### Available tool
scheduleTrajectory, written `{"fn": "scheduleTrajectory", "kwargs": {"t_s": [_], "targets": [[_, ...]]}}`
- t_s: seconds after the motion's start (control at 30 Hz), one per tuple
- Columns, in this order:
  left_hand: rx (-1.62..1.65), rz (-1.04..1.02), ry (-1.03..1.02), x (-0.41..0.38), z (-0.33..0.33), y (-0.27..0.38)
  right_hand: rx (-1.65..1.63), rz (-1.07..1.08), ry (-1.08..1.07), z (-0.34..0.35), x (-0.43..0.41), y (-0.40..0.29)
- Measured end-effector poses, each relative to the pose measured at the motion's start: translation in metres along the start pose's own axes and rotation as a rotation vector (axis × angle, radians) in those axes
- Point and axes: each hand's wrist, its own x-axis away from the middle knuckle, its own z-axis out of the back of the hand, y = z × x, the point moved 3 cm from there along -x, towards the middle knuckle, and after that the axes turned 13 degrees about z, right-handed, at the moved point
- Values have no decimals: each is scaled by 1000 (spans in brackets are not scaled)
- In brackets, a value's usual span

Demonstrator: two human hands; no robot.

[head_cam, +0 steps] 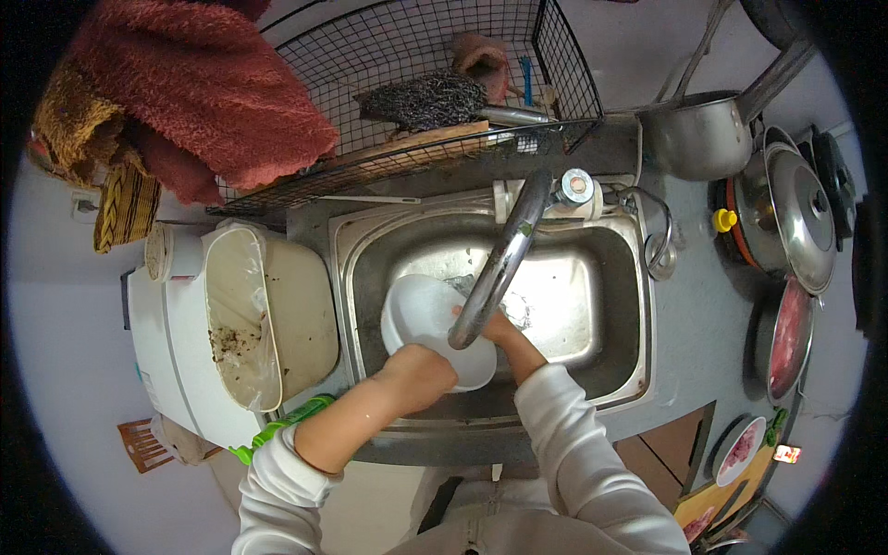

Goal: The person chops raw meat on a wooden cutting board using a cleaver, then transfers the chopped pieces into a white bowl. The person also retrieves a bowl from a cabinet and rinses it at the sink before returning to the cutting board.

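A white bowl (pixel 416 312) is held tilted inside the stainless steel sink (pixel 610 319), toward its left side. My left hand (pixel 424 374) is curled over the near rim of the bowl and grips it. Across the bowl's right side reaches my right hand (pixel 496 326), with its fingertips against the white inner surface. The curved metal faucet spout (pixel 501 263) passes in front of that hand and hides most of its fingers, so its grip is not plain. Some clear water or a see-through thing shows on the sink floor just beyond the bowl.
Left of the sink stands a lined cream bin (pixel 305 312). A wire basket (pixel 416 152) with a metal scourer (pixel 430 100) hangs behind, beside a red towel (pixel 208 90). On the right are a saucepan (pixel 701 139), a lidded pot (pixel 805 215) and a bowl of meat (pixel 739 451).
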Motion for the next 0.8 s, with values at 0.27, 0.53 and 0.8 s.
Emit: {"fn": "scheduleTrajectory", "kwargs": {"t_s": [0.27,0.53,0.8], "targets": [[426,53,-80,10,12,-27,339,436,-231,-47,-70,2],[944,212,-156,3,-49,-47,-193,155,-3,26,18,-90],[902,351,36,-27,-42,-15,258,340,572,53,35,-29]]}}
